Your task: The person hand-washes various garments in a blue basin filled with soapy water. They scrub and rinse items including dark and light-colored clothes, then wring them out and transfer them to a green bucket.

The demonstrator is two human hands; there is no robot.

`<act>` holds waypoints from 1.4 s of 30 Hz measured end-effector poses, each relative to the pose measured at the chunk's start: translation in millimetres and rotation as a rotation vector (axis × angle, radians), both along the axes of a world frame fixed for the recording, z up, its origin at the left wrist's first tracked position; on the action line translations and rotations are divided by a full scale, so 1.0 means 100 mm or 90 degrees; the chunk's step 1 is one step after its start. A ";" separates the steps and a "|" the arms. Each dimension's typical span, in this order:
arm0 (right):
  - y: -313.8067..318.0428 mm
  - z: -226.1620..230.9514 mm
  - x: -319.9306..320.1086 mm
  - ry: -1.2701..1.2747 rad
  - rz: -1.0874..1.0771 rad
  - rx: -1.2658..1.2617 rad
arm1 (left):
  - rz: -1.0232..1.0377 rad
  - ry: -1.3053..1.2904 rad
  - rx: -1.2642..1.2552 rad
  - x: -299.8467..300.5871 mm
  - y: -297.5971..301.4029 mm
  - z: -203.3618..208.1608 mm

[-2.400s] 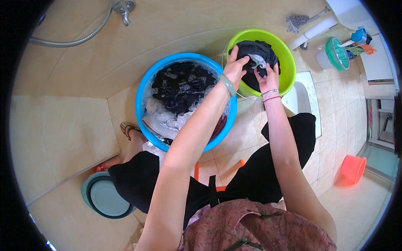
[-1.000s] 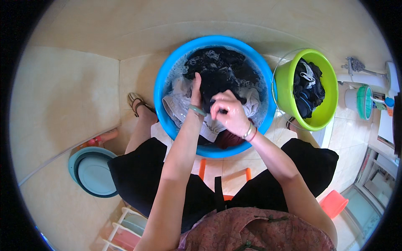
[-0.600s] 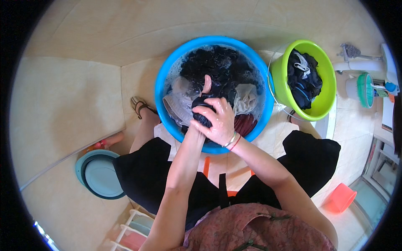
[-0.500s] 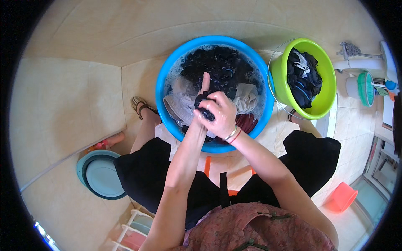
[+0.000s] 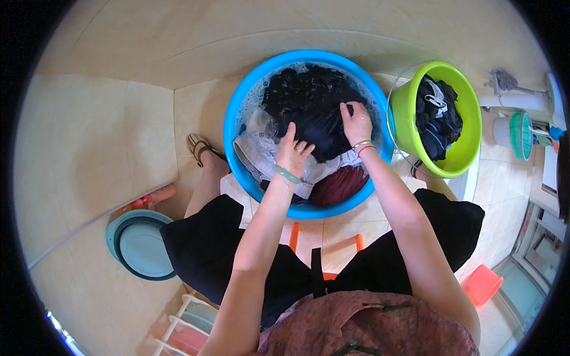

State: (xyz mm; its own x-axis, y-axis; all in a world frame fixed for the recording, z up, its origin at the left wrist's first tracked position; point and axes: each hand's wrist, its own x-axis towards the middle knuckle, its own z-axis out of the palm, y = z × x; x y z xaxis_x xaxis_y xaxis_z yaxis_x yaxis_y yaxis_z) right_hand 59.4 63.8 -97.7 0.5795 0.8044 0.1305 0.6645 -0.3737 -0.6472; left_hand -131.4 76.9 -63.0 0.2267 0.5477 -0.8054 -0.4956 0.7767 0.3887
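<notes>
You seem to be working wet black cloth (image 5: 323, 127) from centre to 12 o'clock in the blue basin (image 5: 230, 133), your left hand (image 5: 293, 155) spread at 7 o'clock, your right hand (image 5: 357, 126) curled at the cloth toward 3, whether pinching I cannot tell. The next move likely calls for a firm hold. Count one basin, one green bucket (image 5: 405, 115) beyond 3 o'clock; overlapping cloth defies counting.
</notes>
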 end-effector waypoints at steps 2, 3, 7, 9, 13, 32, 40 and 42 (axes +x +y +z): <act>-0.03 -0.10 0.05 -0.011 0.090 -0.043 | -0.009 -0.027 0.029 -0.12 0.04 -0.15; -0.07 -0.02 -0.08 -0.046 0.138 -0.048 | -0.022 0.017 0.041 -0.15 0.04 -0.10; -0.18 -0.10 -0.36 -0.126 0.360 -0.243 | -0.126 0.260 0.288 -0.11 0.02 -0.55; -0.11 -0.19 -0.49 -0.074 0.376 -0.343 | -0.206 0.416 0.347 -0.17 -0.07 -1.14; -0.05 -0.91 -0.18 -0.062 0.260 -0.395 | -0.125 0.141 0.147 0.17 0.08 -0.95; -0.70 1.93 -0.71 0.480 0.610 0.276 | -0.153 -0.145 0.056 -0.18 -0.06 0.75; -0.65 1.17 -0.20 0.829 0.041 0.197 | -0.080 -0.192 -0.040 0.05 -0.35 1.02; -0.74 1.10 -0.34 1.018 0.032 0.218 | -0.083 -0.229 -0.033 0.04 -0.43 1.06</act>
State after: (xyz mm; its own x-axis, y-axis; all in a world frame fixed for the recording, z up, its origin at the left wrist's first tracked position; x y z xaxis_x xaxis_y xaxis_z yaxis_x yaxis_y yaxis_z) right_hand 25.0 -10.3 12.3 0.2676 0.8873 -0.3756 -0.7176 -0.0766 -0.6922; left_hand -127.0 34.1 43.3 0.5656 0.4564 -0.6868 -0.4886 0.8564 0.1667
